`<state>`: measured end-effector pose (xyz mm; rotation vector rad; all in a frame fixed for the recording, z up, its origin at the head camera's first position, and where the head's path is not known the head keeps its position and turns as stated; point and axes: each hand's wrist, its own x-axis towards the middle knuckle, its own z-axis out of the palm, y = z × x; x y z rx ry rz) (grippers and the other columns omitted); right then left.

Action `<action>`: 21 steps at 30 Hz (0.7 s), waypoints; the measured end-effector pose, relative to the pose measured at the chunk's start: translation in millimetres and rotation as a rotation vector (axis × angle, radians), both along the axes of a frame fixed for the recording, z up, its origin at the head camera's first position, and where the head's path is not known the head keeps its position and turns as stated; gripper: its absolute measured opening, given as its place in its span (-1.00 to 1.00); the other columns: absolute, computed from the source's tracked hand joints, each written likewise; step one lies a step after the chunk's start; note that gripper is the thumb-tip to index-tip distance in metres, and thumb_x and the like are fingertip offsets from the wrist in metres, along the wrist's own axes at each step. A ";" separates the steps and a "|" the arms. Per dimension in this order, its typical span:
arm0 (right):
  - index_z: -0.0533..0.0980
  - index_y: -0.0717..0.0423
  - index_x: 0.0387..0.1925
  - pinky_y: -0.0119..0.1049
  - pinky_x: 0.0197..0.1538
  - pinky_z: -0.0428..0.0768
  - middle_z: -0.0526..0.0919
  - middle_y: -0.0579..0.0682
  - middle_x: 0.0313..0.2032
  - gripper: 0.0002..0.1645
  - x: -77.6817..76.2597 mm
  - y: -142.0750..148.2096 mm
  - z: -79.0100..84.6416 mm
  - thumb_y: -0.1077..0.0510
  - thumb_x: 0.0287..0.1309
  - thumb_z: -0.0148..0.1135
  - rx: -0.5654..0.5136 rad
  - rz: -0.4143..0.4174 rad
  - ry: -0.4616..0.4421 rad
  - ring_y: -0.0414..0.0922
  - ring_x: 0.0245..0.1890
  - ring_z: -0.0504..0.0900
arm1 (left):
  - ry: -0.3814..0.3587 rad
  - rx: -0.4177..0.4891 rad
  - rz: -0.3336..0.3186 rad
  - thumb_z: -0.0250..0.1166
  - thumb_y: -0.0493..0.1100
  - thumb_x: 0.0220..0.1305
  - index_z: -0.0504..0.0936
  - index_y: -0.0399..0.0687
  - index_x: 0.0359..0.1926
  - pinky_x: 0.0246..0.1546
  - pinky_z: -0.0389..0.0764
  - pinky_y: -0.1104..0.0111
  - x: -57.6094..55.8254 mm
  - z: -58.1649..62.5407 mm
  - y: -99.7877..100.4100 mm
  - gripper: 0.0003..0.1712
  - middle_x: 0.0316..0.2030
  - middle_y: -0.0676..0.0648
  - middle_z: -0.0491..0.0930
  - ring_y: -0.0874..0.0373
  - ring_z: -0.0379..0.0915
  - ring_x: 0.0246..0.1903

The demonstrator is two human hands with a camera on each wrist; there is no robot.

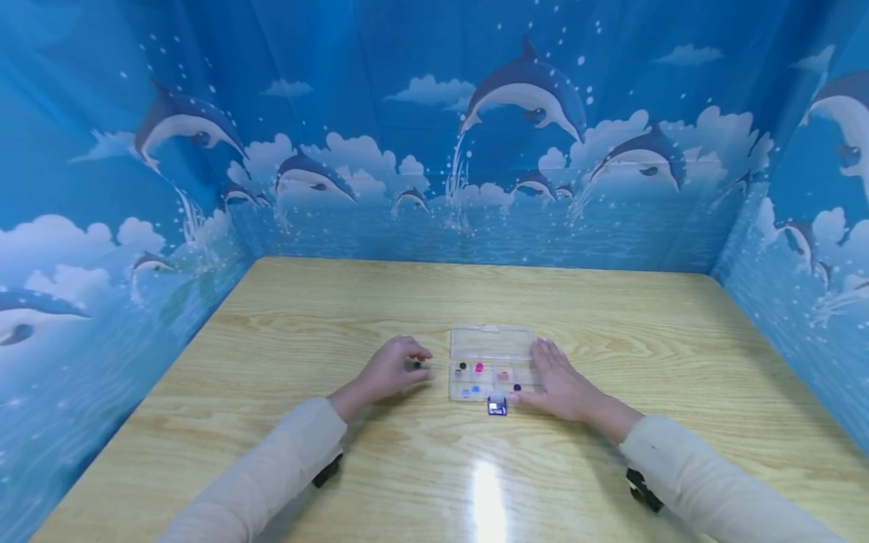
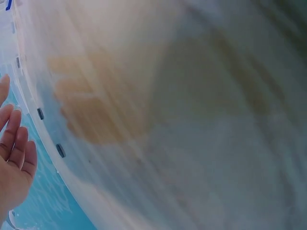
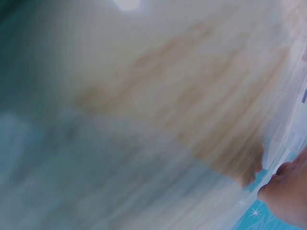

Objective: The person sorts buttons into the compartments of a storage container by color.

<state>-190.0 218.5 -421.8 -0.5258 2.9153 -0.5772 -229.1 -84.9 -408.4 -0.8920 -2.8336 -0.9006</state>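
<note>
A clear plastic compartment box lies with its lid folded back on the table. Small dark, pink and blue pieces sit in its compartments, among them a pink piece. My right hand rests along the box's right side, fingers extended and thumb near the front edge. Left of the box, my left hand hovers low with thumb and fingers apart. A small dark piece shows between them in the head view. In the left wrist view, small dark pieces lie on the table beside that hand.
A blue memory card with a pale label lies at the box's front edge. The wood-grain table is bounded at the back and sides by a blue dolphin-print curtain. Light glares on the tabletop in front of the box.
</note>
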 end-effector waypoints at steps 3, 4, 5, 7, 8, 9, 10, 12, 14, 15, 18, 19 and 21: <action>-0.19 0.51 0.33 0.12 0.41 -0.12 -0.17 0.44 0.37 0.25 -0.1 0.3 -0.4 -0.39 0.09 0.04 0.003 -0.003 0.000 0.31 0.40 -0.21 | -0.007 -0.012 0.011 0.42 -0.09 -0.03 0.64 -0.18 -0.17 -0.17 0.55 0.33 -0.5 -0.5 -2.7 -0.61 -0.30 -0.07 0.63 0.14 0.49 -0.27; -0.19 0.51 0.33 0.12 0.40 -0.12 -0.17 0.44 0.37 0.25 -0.2 0.3 -0.5 -0.40 0.09 0.04 0.003 -0.004 -0.001 0.31 0.40 -0.21 | -0.011 -0.017 0.017 0.42 -0.09 -0.03 0.64 -0.18 -0.16 -0.17 0.55 0.33 -0.7 -0.5 -3.5 -0.60 -0.30 -0.07 0.63 0.14 0.49 -0.27; -0.19 0.51 0.33 0.12 0.40 -0.12 -0.17 0.44 0.37 0.25 -0.2 0.3 -0.6 -0.40 0.09 0.04 0.003 -0.006 0.000 0.31 0.40 -0.21 | -0.016 -0.019 0.022 0.43 -0.09 -0.04 0.64 -0.18 -0.16 -0.17 0.55 0.33 -0.8 -0.5 -4.2 -0.60 -0.30 -0.07 0.63 0.14 0.49 -0.27; -0.19 0.51 0.34 0.12 0.41 -0.12 -0.17 0.43 0.37 0.25 -0.1 0.3 -0.5 -0.40 0.09 0.04 0.000 -0.007 -0.003 0.31 0.40 -0.22 | -0.022 -0.029 0.034 0.43 -0.08 -0.04 0.64 -0.17 -0.16 -0.16 0.55 0.33 -1.5 -0.6 -5.8 -0.60 -0.29 -0.06 0.63 0.15 0.49 -0.26; -0.19 0.51 0.34 0.12 0.41 -0.12 -0.17 0.43 0.37 0.25 0.0 0.2 -0.3 -0.40 0.09 0.04 -0.001 -0.007 -0.003 0.31 0.40 -0.22 | -0.025 -0.031 0.038 0.43 -0.08 -0.04 0.64 -0.17 -0.16 -0.16 0.55 0.32 -1.9 -0.7 -6.6 -0.60 -0.29 -0.05 0.63 0.16 0.49 -0.26; -0.19 0.51 0.33 0.12 0.41 -0.12 -0.17 0.43 0.37 0.25 0.1 0.1 -0.1 -0.39 0.09 0.04 -0.002 -0.007 -0.003 0.31 0.40 -0.22 | -0.027 -0.036 0.043 0.43 -0.08 -0.04 0.64 -0.16 -0.16 -0.16 0.55 0.33 -2.4 -0.8 -7.4 -0.60 -0.29 -0.05 0.62 0.16 0.48 -0.25; -0.18 0.51 0.33 0.12 0.41 -0.12 -0.17 0.43 0.37 0.25 0.3 0.0 0.1 -0.39 0.09 0.04 -0.001 -0.007 -0.002 0.31 0.40 -0.22 | -0.031 -0.037 0.046 0.43 -0.08 -0.04 0.64 -0.16 -0.16 -0.15 0.55 0.32 -3.0 -0.9 -8.1 -0.60 -0.28 -0.05 0.62 0.16 0.48 -0.25; -0.18 0.51 0.33 0.11 0.40 -0.11 -0.16 0.43 0.37 0.25 0.4 -0.2 0.4 -0.40 0.09 0.04 0.001 -0.007 -0.001 0.31 0.40 -0.21 | -0.020 -0.043 0.043 0.43 -0.08 -0.05 0.65 -0.16 -0.16 -0.15 0.55 0.32 -4.3 -1.7 -10.1 -0.61 -0.28 -0.05 0.62 0.16 0.48 -0.25; -0.18 0.50 0.34 0.11 0.41 -0.11 -0.16 0.42 0.37 0.25 0.5 -0.4 0.6 -0.40 0.08 0.04 0.004 -0.010 -0.002 0.31 0.40 -0.21 | -0.014 -0.043 0.037 0.43 -0.09 -0.05 0.65 -0.17 -0.17 -0.15 0.55 0.31 -5.7 -2.0 -11.8 -0.61 -0.29 -0.05 0.62 0.15 0.48 -0.26; -0.18 0.50 0.34 0.11 0.41 -0.10 -0.16 0.42 0.37 0.25 0.5 -0.4 0.7 -0.41 0.08 0.03 0.006 -0.011 -0.002 0.31 0.40 -0.21 | -0.012 -0.046 0.035 0.43 -0.09 -0.04 0.65 -0.17 -0.17 -0.15 0.55 0.31 -6.4 -2.4 -12.5 -0.61 -0.28 -0.06 0.62 0.14 0.48 -0.25; -0.18 0.50 0.34 0.11 0.41 -0.10 -0.16 0.42 0.38 0.26 0.4 -0.3 0.7 -0.41 0.08 0.03 0.009 -0.013 -0.003 0.31 0.40 -0.21 | -0.011 -0.045 0.031 0.43 -0.09 -0.04 0.65 -0.18 -0.19 -0.15 0.54 0.29 -8.0 -2.7 -14.1 -0.63 -0.29 -0.06 0.62 0.13 0.49 -0.26; -0.18 0.50 0.34 0.11 0.41 -0.10 -0.17 0.42 0.38 0.26 0.3 -0.2 0.7 -0.42 0.08 0.02 0.010 -0.014 -0.004 0.31 0.40 -0.21 | -0.009 -0.047 0.032 0.42 -0.10 -0.03 0.65 -0.18 -0.19 -0.15 0.54 0.29 -8.5 -2.8 -14.5 -0.64 -0.30 -0.06 0.62 0.13 0.49 -0.26; -0.18 0.50 0.34 0.11 0.41 -0.10 -0.17 0.42 0.38 0.26 0.1 -0.1 0.7 -0.42 0.08 0.02 0.011 -0.014 -0.005 0.31 0.40 -0.21 | -0.006 -0.054 0.033 0.42 -0.11 -0.02 0.65 -0.18 -0.20 -0.16 0.54 0.29 -9.9 -3.3 -14.8 -0.66 -0.31 -0.05 0.62 0.14 0.49 -0.27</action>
